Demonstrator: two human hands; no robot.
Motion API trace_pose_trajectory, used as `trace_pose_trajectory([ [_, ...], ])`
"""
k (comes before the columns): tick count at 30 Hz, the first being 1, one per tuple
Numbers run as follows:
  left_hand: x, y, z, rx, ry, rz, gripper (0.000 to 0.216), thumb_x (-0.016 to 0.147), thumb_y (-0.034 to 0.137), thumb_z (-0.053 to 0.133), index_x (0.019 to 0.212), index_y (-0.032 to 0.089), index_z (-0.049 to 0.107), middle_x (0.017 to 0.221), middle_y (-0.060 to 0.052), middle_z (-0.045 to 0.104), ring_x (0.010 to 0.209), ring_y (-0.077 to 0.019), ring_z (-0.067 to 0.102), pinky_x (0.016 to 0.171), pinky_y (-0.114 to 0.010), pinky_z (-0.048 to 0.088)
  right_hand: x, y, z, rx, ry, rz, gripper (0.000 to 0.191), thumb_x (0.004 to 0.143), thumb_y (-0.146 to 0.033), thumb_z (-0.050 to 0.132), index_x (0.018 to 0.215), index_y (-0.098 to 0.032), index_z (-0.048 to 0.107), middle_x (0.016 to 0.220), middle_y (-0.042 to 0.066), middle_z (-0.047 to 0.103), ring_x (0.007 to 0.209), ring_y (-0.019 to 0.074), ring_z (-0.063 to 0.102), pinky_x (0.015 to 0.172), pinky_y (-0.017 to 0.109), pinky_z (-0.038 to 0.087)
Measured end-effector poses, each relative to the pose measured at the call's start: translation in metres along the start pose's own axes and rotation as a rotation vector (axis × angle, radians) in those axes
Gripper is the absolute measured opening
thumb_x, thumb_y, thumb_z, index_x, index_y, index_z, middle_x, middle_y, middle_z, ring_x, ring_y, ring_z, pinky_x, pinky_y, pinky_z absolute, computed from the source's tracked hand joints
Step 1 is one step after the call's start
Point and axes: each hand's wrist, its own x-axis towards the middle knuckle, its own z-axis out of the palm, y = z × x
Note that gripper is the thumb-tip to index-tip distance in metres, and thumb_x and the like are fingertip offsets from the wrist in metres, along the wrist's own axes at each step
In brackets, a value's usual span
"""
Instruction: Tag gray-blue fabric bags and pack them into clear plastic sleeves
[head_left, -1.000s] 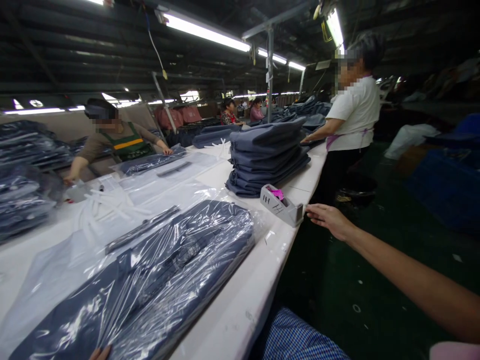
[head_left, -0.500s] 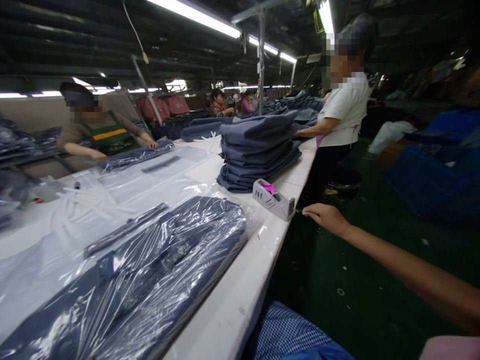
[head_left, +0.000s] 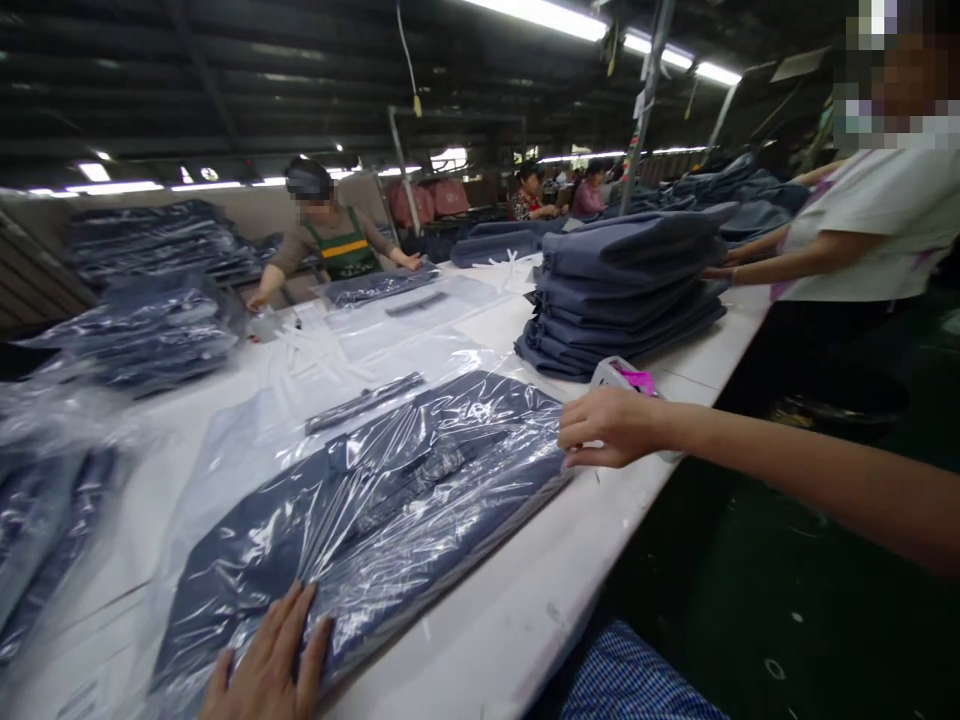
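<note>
The bagged garment (head_left: 390, 480), a dark blue-grey folded piece inside clear film, lies flat on the white worktop (head_left: 510, 620) close to its right edge. Its long axis runs roughly along that edge, one end near the person and the other pointing away and to the right.

The left hand (head_left: 262, 665) rests palm down on the near end, fingers stretched out flat and slightly spread on the film, gripping nothing. The right hand (head_left: 607, 425) is at the far right corner of the bag, its fingers curled close together against the film's edge; whether they pinch the film cannot be told.

Just behind the right hand, at the worktop's right edge, stands a tape dispenser (head_left: 626, 375) with a pink roll. Beyond it is a tall stack of folded garments (head_left: 622, 290). A flat clear bag (head_left: 367, 395) lies just past the garment's left side. More bagged garments (head_left: 150, 330) are piled at the left. A person in a green apron (head_left: 330, 240) works at the far edge, and a person in a white shirt (head_left: 885, 220) stands at the right.
</note>
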Motion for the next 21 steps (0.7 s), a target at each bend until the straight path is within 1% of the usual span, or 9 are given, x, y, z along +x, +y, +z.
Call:
trace_pose_trajectory([
  [2, -0.002, 0.004, -0.006, 0.046, 0.004, -0.002, 0.062, 0.076, 0.006, 0.042, 0.128, 0.032, 0.061, 0.154, -0.003, 0.037, 0.142, -0.0331, 0.034, 0.109, -0.065, 0.027, 0.033, 0.013, 0.008, -0.016, -0.04, -0.076, 0.026, 0.094, -0.04, 0.052, 0.079, -0.025, 0.067, 0.075, 0.001, 0.066, 0.074, 0.0159, 0.059, 0.064, 0.026, 0.039],
  [4, -0.003, 0.008, -0.01, 0.056, 0.035, -0.002, 0.06, 0.078, 0.005, 0.04, 0.127, 0.031, 0.063, 0.153, -0.004, 0.039, 0.141, -0.0339, 0.036, 0.107, -0.065, 0.029, 0.063, 0.025, 0.021, -0.041, -0.103, -0.13, 0.024, 0.092, -0.04, 0.055, 0.077, -0.026, 0.068, 0.076, 0.001, 0.068, 0.073, 0.0154, 0.059, 0.06, 0.026, 0.035],
  [7, -0.004, 0.012, -0.012, 0.034, 0.115, 0.004, 0.058, 0.082, 0.004, 0.034, 0.123, 0.028, 0.066, 0.151, -0.006, 0.041, 0.138, -0.0348, 0.039, 0.105, -0.066, 0.032, 0.101, 0.04, 0.045, -0.122, -0.253, -0.16, 0.02, 0.088, -0.039, 0.062, 0.077, -0.025, 0.069, 0.078, 0.0, 0.07, 0.07, 0.015, 0.059, 0.056, 0.026, 0.03],
  [9, -0.004, 0.014, -0.012, 0.012, 0.171, 0.002, 0.057, 0.084, 0.005, 0.03, 0.121, 0.026, 0.067, 0.15, -0.007, 0.043, 0.136, -0.0352, 0.042, 0.103, -0.066, 0.034, 0.119, 0.046, 0.059, -0.172, -0.371, -0.163, 0.02, 0.087, -0.042, 0.065, 0.079, -0.024, 0.07, 0.081, 0.001, 0.072, 0.069, 0.015, 0.059, 0.055, 0.026, 0.027],
  [11, -0.004, 0.014, -0.011, -0.005, 0.225, 0.005, 0.056, 0.086, 0.007, 0.028, 0.119, 0.025, 0.068, 0.148, -0.009, 0.046, 0.134, -0.036, 0.044, 0.101, -0.067, 0.036, 0.131, 0.049, 0.066, -0.213, -0.46, -0.169, 0.024, 0.086, -0.046, 0.066, 0.082, -0.023, 0.071, 0.084, 0.002, 0.073, 0.068, 0.0155, 0.059, 0.055, 0.026, 0.025],
  [13, -0.004, 0.014, -0.011, -0.014, 0.271, 0.016, 0.056, 0.087, 0.007, 0.026, 0.118, 0.024, 0.069, 0.146, -0.011, 0.048, 0.133, -0.0368, 0.046, 0.1, -0.066, 0.037, 0.137, 0.049, 0.068, -0.263, -0.496, -0.163, 0.028, 0.085, -0.051, 0.066, 0.085, -0.023, 0.071, 0.085, 0.003, 0.073, 0.069, 0.0164, 0.06, 0.054, 0.026, 0.022],
  [17, -0.004, 0.014, -0.01, -0.002, 0.312, 0.027, 0.058, 0.085, 0.003, 0.026, 0.115, 0.024, 0.071, 0.144, -0.011, 0.051, 0.132, -0.0373, 0.047, 0.098, -0.066, 0.038, 0.141, 0.048, 0.063, -0.35, -0.485, -0.125, 0.035, 0.086, -0.056, 0.063, 0.083, -0.022, 0.071, 0.08, 0.004, 0.073, 0.068, 0.0178, 0.061, 0.054, 0.027, 0.02],
  [21, -0.004, 0.014, -0.009, 0.02, 0.324, 0.033, 0.059, 0.084, 0.001, 0.026, 0.114, 0.026, 0.071, 0.144, -0.011, 0.051, 0.13, -0.0364, 0.049, 0.097, -0.065, 0.04, 0.147, 0.056, 0.068, -0.32, -0.478, -0.058, 0.041, 0.075, -0.062, 0.071, 0.075, -0.021, 0.071, 0.075, 0.004, 0.071, 0.064, 0.0176, 0.059, 0.054, 0.027, 0.02],
])
